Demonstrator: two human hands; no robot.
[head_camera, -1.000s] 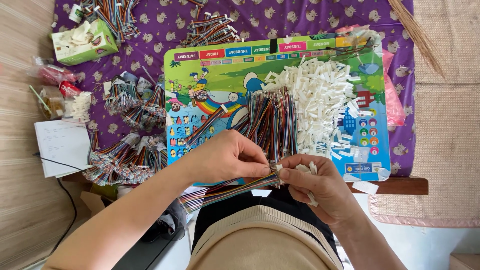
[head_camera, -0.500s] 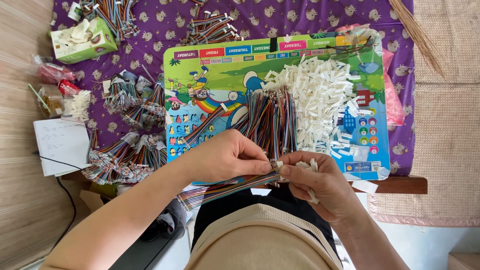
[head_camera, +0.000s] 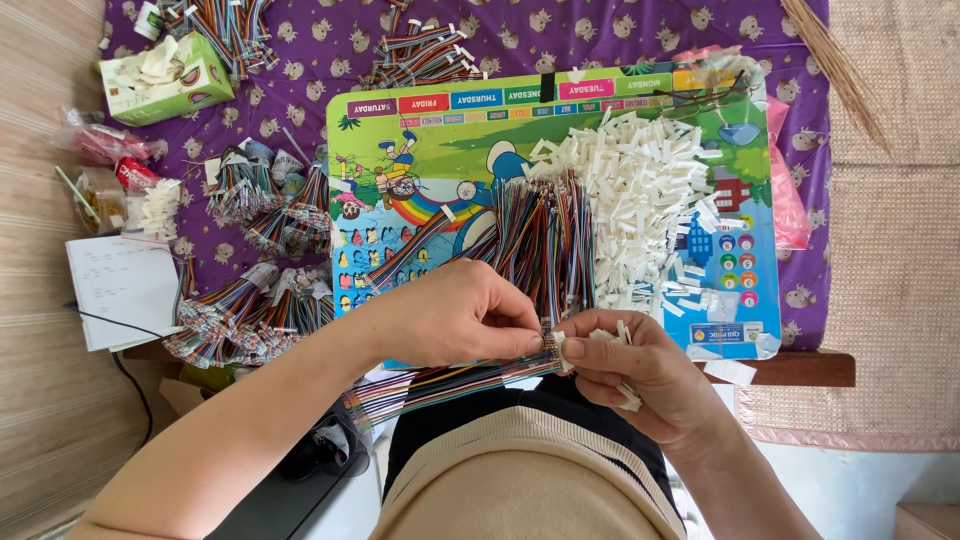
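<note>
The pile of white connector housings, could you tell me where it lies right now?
In the head view, the pile of white connector housings lies on the right half of the colourful board, right of the loose multicoloured wires.

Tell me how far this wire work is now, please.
Done: tied wire bundles lie at the left. In hand: the left hand holds a flat wire strip while the right hand meets its end. Left: loose wires and white plugs on the board.

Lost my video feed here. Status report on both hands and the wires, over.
Left hand pinches the flat multicoloured ribbon of wires at its end. Right hand holds small white plastic connectors, fingers meeting the ribbon's tip. Nothing in between.
</note>
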